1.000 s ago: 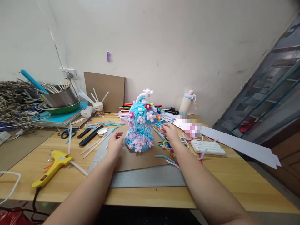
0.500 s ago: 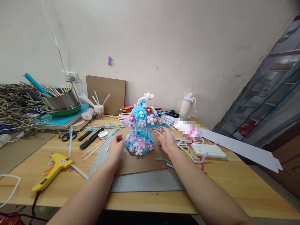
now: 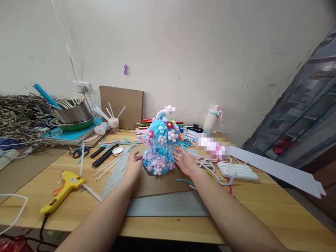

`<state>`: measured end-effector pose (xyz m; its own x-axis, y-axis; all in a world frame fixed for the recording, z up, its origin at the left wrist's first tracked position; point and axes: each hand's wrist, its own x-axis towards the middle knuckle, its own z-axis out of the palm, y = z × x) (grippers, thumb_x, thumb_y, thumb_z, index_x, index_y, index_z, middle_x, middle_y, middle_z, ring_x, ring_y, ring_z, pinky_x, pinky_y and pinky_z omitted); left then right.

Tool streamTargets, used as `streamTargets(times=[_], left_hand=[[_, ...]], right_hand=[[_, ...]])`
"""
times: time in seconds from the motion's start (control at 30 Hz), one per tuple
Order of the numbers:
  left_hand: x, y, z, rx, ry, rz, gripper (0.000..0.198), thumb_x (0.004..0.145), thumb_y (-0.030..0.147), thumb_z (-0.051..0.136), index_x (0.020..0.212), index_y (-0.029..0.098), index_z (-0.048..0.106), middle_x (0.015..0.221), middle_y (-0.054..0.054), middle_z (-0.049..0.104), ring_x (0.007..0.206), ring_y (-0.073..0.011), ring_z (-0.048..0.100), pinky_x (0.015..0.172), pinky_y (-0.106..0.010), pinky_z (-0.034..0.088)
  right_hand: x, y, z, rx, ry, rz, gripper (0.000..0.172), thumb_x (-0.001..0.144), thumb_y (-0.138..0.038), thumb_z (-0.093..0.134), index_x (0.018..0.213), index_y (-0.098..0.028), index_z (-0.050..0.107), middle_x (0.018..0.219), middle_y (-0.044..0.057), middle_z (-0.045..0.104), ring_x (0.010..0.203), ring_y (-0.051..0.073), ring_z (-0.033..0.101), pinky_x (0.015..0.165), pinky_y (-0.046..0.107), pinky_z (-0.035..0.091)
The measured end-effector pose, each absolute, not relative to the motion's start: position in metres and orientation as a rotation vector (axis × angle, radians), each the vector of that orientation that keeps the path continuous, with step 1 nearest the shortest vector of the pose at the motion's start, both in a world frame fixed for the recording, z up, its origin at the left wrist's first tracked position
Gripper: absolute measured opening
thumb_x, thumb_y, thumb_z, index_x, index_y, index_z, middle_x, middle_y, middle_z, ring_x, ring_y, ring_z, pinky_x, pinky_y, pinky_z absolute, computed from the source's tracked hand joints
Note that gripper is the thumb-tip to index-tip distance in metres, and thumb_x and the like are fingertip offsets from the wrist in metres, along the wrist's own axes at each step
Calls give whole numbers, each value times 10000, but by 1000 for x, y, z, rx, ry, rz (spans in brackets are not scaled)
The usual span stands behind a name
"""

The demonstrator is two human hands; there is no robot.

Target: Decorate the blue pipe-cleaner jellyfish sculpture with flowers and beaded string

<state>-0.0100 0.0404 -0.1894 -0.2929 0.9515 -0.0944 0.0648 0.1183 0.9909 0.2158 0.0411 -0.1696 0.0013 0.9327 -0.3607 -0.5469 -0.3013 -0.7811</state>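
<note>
A blue, mushroom-shaped pipe-cleaner sculpture (image 3: pixel 166 143) dotted with flowers (image 3: pixel 172 135) stands upright on brown cardboard (image 3: pixel 154 187) between the left hand (image 3: pixel 133 165) and right hand (image 3: pixel 186 162). The left is loosely curled around nothing; the right is opened flat and empty, palm toward the sculpture, contact unclear. 1 yellow hot-glue gun (image 3: pixel 64 190) lies left of the left hand; loose pipe cleaners (image 3: pixel 183 180) lie beside the right.

You're at a craft workspace — your wooden bench (image 3: pixel 265 213) carries a yellow glue gun (image 3: pixel 63 192), a black cutter (image 3: pixel 105 155) and bundled fuzzy stems (image 3: pixel 143 129) around a flower-covered craft piece (image 3: pixel 164 133) — though whether in a home or a workshop can't be told.
</note>
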Motion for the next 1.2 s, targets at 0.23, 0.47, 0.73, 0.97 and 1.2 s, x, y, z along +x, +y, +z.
streamTargets(times=[0.23, 0.47, 0.73, 0.97, 1.2], left_hand=[[-11, 43, -192, 1155, 1539, 1277, 667, 610, -16, 487, 1259, 134, 508, 1040, -121, 687, 992, -213, 653, 844, -307, 498], [-16, 39, -193, 1414, 1620, 1294, 381, 633, 106, 583, 974, 209, 719, 1052, -85, 658, 1087, -272, 563, 995, -406, 396], [-14, 36, -192, 1483, 1650, 1265, 302, 646, 119, 550, 818, 237, 769, 991, -83, 671, 1025, -278, 586, 970, -410, 402], [-14, 36, -193, 1410, 1622, 1252, 296, 616, 134, 556, 826, 199, 754, 835, -62, 711, 851, -247, 649, 796, -357, 494], [-11, 35, -188, 1317, 1594, 1279, 335, 577, 99, 505, 804, 178, 738, 794, -58, 722, 804, -237, 655, 738, -335, 506]], right_hand=[[216, 42, -173, -1082, -554, 1554, 68, 865, -271, 521, 880, -227, 569, 970, 55, 682, 1006, 157, 645, 992, 328, 435], [212, 45, -183, -1013, -624, 1453, 64, 760, -259, 615, 808, -241, 576, 899, 3, 699, 951, 155, 647, 918, 286, 467], [213, 44, -185, -1014, -701, 1436, 120, 733, -296, 636, 819, -234, 579, 811, -19, 682, 858, 156, 645, 898, 302, 461], [211, 46, -188, -1017, -748, 1412, 135, 719, -323, 650, 786, -227, 583, 763, -20, 671, 873, 166, 632, 909, 306, 443], [211, 47, -191, -1019, -759, 1403, 156, 708, -346, 660, 779, -233, 579, 758, -25, 677, 865, 172, 632, 892, 307, 446]])
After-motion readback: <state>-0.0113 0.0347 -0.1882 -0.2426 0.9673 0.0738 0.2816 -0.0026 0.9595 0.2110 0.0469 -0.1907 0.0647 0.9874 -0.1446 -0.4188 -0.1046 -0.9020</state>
